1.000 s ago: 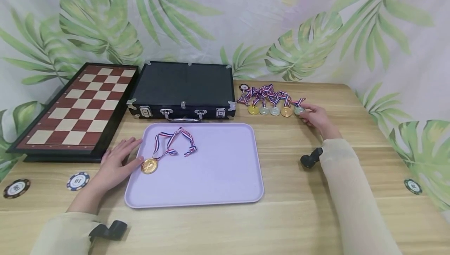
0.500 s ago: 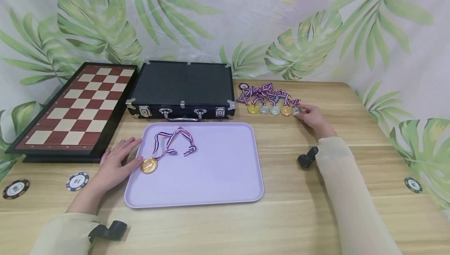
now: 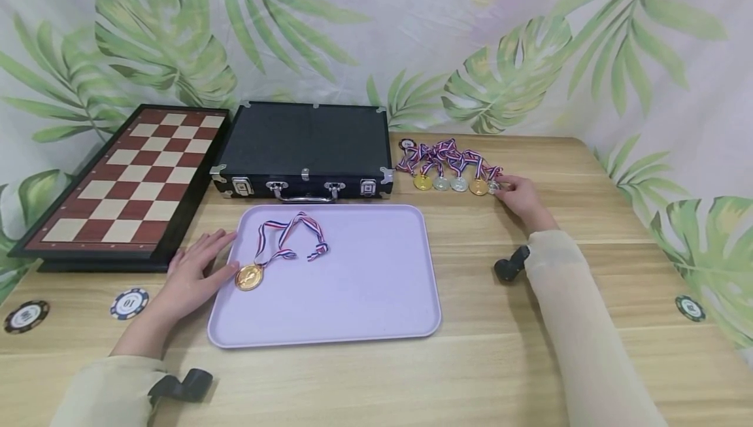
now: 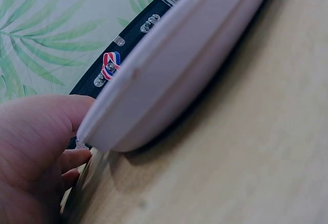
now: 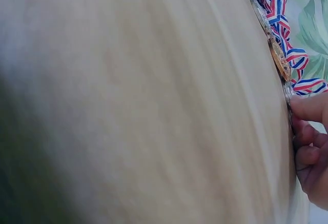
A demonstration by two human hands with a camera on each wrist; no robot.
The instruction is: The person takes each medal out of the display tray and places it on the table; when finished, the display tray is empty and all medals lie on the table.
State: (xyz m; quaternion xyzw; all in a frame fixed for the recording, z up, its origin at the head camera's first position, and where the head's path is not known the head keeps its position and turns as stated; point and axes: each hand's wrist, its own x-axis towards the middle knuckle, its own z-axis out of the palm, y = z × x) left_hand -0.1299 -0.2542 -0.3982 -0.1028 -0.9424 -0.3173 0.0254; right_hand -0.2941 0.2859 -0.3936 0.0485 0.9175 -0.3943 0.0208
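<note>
At the left rim of a lilac tray (image 3: 353, 309) my left hand (image 3: 197, 273) rests with fingers fairly straight, its thumb over the rim beside a gold medal (image 3: 250, 277). That medal lies in the tray with its striped ribbon looped behind it. In the left wrist view the thumb touches the tray edge (image 4: 128, 90). My right hand (image 3: 523, 201) pinches a silver medal (image 3: 495, 186) at the right end of a row, partly hiding it. A bronze-toned medal (image 3: 479, 186) lies directly left of it, then silver medals (image 3: 459, 184) and a yellow-gold medal (image 3: 423, 182).
A black case (image 3: 306, 142) stands behind the tray. Left of it lies a checkered board (image 3: 135, 178). Tangled red, white and blue ribbons (image 3: 445, 150) lie behind the medals. Poker chips, including a blue chip (image 3: 129, 303) and a green chip (image 3: 690, 308), are scattered on the wooden table.
My right hand has slid left, moving the silver medal up against the bronze-toned medal beside it. The left hand and the tray have stayed in place.
</note>
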